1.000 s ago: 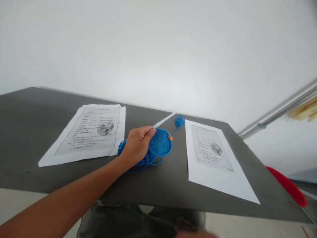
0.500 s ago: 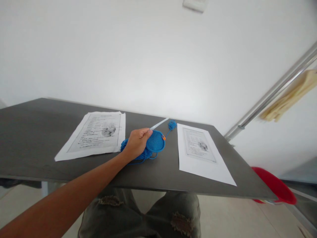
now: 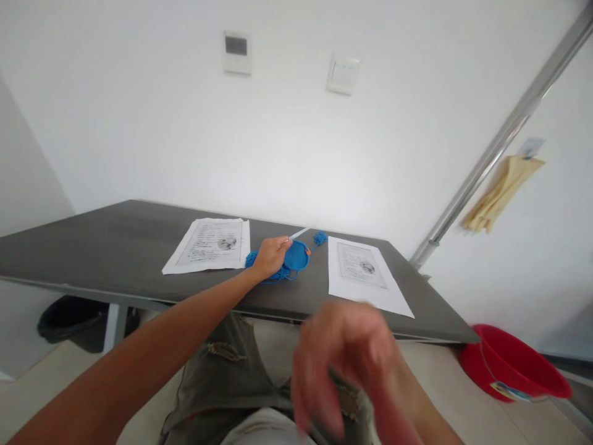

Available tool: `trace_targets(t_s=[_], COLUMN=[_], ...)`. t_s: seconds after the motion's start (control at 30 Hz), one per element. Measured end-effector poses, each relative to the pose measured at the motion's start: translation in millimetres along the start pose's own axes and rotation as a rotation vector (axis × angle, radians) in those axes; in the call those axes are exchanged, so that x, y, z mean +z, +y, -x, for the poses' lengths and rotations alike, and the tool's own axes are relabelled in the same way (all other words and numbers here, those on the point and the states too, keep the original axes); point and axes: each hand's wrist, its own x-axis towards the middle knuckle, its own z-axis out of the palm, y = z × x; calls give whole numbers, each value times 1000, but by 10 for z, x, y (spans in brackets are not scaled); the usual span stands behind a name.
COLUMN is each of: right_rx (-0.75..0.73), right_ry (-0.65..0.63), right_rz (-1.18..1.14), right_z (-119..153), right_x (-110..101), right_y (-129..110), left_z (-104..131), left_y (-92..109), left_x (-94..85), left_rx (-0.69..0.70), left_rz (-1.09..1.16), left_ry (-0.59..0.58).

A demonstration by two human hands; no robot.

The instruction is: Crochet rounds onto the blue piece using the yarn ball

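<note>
My left hand (image 3: 271, 254) is closed on a round blue crochet piece (image 3: 297, 255) above the table. A pale slim stick, apparently a crochet hook (image 3: 300, 233), points up and right from the same grip. An orange stitch marker (image 3: 307, 251) is clipped at the piece's right edge. Loose blue yarn (image 3: 281, 274) lies beneath and beside this hand; a small blue yarn bundle (image 3: 320, 238) sits further back, joined by a strand. My right hand (image 3: 345, 358), blurred, is in front of the table edge over my lap, fingers loosely bent and apart, with nothing visible in it.
Printed sheets lie on the dark table (image 3: 120, 247): a left sheet (image 3: 185, 256) and a right sheet (image 3: 345, 281). A red bucket (image 3: 491, 364) stands at the right, a black bin (image 3: 69, 318) below left. A metal pole (image 3: 491, 148) and yellow gloves (image 3: 503, 191) are at the right wall.
My right hand has come into view at the lower middle. The view has shifted, showing more wall and the bin. My left hand still grips the crochet piece.
</note>
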Motion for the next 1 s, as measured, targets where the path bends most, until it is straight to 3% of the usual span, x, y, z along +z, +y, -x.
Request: trace_targets(t_s=[0.13, 0.27, 0.5, 0.8, 1.0], right_rx=[5, 25, 67, 62, 67], right_ry=[344, 582, 581, 548, 578], right_rz=[80, 133, 143, 140, 143], right_z=[-712, -989, -989, -950, -975], right_x=[-552, -856, -947, -989, -1012], right_y=[182, 436, 836, 927, 974], left_z=[77, 202, 321, 372, 367], left_y=[156, 303, 369, 290, 230], left_x=[-5, 85, 307, 117, 112], left_rx=[38, 91, 116, 98, 75], left_rz=[-23, -40, -54, 16, 80], left_ry=[5, -56, -129, -136, -140])
